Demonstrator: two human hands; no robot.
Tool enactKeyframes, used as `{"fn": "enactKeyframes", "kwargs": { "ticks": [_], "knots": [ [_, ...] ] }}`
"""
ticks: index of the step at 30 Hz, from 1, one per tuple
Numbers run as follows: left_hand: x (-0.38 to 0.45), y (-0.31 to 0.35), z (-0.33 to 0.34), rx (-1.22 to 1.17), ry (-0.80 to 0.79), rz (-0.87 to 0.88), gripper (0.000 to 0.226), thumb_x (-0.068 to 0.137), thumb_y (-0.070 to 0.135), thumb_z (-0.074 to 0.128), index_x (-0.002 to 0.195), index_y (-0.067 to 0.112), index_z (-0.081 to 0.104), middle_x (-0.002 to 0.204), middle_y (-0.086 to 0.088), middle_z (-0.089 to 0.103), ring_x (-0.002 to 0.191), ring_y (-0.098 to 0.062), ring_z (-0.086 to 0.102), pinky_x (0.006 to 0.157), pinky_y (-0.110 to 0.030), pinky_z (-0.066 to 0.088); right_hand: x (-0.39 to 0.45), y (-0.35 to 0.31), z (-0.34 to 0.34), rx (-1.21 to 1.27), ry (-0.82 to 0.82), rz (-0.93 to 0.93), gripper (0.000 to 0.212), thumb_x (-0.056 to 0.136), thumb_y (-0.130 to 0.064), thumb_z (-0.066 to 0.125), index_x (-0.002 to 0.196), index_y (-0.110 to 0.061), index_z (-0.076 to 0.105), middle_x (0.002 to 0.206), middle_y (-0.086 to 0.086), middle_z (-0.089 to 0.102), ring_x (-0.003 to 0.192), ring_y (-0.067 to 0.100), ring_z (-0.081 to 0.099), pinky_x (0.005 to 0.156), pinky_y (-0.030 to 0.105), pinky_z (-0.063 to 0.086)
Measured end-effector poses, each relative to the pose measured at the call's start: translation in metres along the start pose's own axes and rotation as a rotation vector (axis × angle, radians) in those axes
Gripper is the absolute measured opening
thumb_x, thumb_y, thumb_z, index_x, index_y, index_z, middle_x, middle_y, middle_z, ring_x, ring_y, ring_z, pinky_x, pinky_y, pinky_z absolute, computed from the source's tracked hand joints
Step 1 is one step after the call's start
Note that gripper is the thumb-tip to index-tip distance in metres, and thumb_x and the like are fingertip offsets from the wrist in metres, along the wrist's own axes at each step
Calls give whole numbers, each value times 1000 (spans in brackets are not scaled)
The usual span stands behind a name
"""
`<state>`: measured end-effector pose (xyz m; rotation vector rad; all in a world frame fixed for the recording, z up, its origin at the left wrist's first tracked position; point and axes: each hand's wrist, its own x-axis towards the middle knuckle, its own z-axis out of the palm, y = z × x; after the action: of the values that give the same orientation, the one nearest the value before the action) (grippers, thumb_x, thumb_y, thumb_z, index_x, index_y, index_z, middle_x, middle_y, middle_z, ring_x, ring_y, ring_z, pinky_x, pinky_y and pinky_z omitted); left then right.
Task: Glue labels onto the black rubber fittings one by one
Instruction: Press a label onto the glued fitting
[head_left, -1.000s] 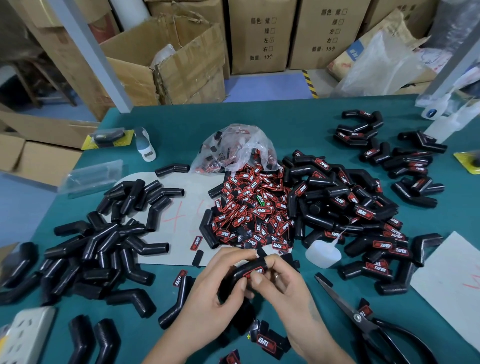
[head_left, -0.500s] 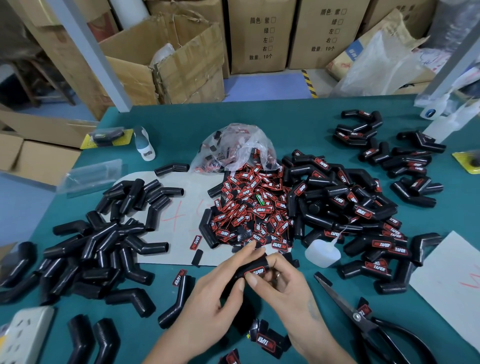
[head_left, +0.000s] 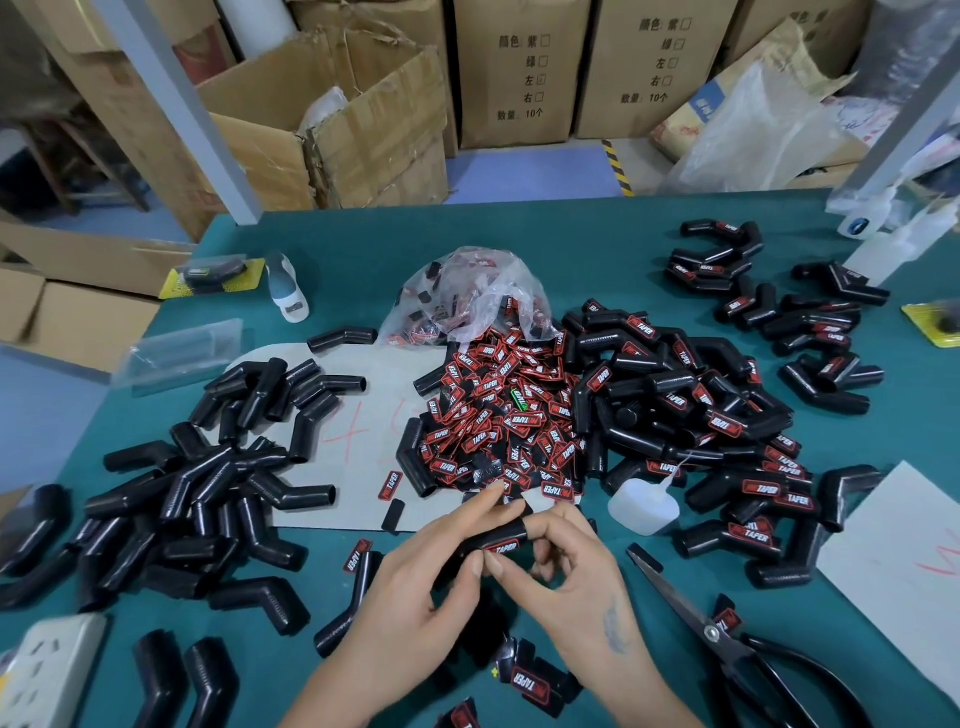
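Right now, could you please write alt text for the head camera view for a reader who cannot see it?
Two bare hands, left hand and right hand, press a red label onto a black rubber fitting above a teal table. Unlabelled fittings lie left, loose labels centre, labelled fittings right, beside a glue bottle and scissors.

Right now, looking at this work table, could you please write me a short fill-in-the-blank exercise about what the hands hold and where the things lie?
1. Both hands, the left hand and the right hand, hold one black fitting that carries a red ____.
2. The scissors lie on the person's ____ side.
3. The white glue bottle stands on the ____ table.
4. The loose labels spill from a clear plastic ____.

Missing words: label; right; green; bag
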<state>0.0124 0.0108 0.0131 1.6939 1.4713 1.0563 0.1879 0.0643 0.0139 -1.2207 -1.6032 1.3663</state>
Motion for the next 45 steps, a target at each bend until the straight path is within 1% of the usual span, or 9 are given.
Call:
{"fn": "enactKeyframes", "kwargs": {
  "ticks": [9,12,14,16,23,30,34,40,45],
  "knots": [
    [2,7,3,-149,47,-76,57,106,17,49,156,41,43,142,14,66,137,-10,58,114,-16,36,0,-2,-1,1,-3,-5,22,76,-50,79,89,-33,77,81,-6,46,71,9,47,66,19,40],
    [3,6,5,-233,77,-130,59,105,11,51,151,49,47,138,11,69,100,5,66,91,-13,48,0,-4,-2,8,-24,-1,17,78,-40,84,88,-28,77,81,-5,46,71,7,46,67,16,39],
    [4,5,7,-296,93,-165,58,104,12,49,147,51,50,137,9,70,73,0,57,72,-17,48,0,-4,-3,30,-49,16,14,82,-25,88,89,-26,77,82,-1,47,71,5,46,68,16,39],
    [4,4,9,-364,107,-193,54,104,16,50,145,50,52,137,7,71,66,-8,52,64,-23,48,-1,-4,-4,53,-77,39,14,84,-18,88,92,-25,77,85,0,47,72,3,45,70,17,40],
    [4,1,10,-421,111,-213,47,101,37,52,146,48,53,138,5,70,69,-15,53,63,-26,49,-1,-6,-4,127,-130,90,28,80,-48,76,90,-23,74,95,11,53,78,7,47,78,28,42],
    [6,3,11,-434,126,-222,47,101,33,54,146,47,54,138,3,70,79,-12,61,64,-25,50,0,-3,-4,144,-138,64,22,89,-42,64,93,-25,77,91,-1,60,82,10,53,82,23,46],
    [6,1,11,-431,131,-212,47,102,32,54,147,46,53,138,2,70,80,-12,62,65,-24,50,1,-2,-4,161,-136,73,26,90,-43,61,94,-25,79,90,2,61,87,24,59,85,36,50],
    [4,0,12,-364,137,-191,49,105,27,53,150,45,50,140,3,69,98,-6,67,84,-13,48,1,1,-3,171,-129,92,28,89,-42,61,96,-22,79,92,4,59,88,24,59,89,40,50],
    [2,2,12,-242,127,-152,58,106,10,52,154,42,46,142,9,67,111,5,65,98,-14,47,1,1,-4,217,-143,100,27,90,-43,62,103,-26,78,91,-5,59,87,11,57,87,27,47]
  ]
}}
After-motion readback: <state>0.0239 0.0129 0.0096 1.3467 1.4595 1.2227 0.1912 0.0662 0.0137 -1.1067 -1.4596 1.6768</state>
